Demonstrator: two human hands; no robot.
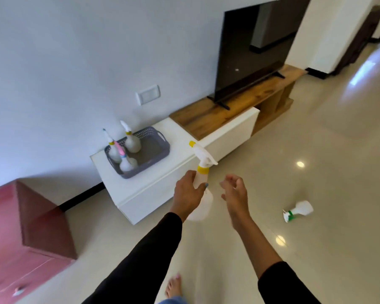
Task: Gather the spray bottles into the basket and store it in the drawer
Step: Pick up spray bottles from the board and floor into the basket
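My left hand [188,194] grips the neck of a white spray bottle with a yellow collar [201,183], held upright above the floor in front of the white cabinet [154,189]. My right hand [234,189] hovers beside it, fingers loosely curled, holding nothing. A grey basket [160,150] sits on the cabinet top with three spray bottles [125,148] standing in its left end. Another white spray bottle with a green collar [298,210] lies on its side on the floor to the right.
A pink drawer unit [20,238] stands at the left. A wooden TV stand [235,110] with a black television [250,53] runs to the right of the cabinet. The glossy tiled floor [316,150] stretches to the right. My bare foot [173,286] shows below.
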